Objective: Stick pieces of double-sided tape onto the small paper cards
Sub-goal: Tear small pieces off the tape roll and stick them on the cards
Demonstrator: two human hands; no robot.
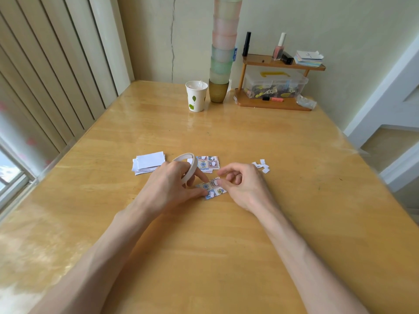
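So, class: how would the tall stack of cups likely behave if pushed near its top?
The stack of cups probably tips easily: very tall on one narrow gold cup. It looks translucent, so likely light, and might hit the paper cup beside it.

It was a home: a wooden table (226, 132) stood against a cracked wall (173, 37), with nail polish (279, 47) on a small shelf (283, 64).

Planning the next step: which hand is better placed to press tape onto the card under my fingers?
Right hand, probably: its fingers sit on the card, while the left hand carries the tape roll and pins the card's edge.
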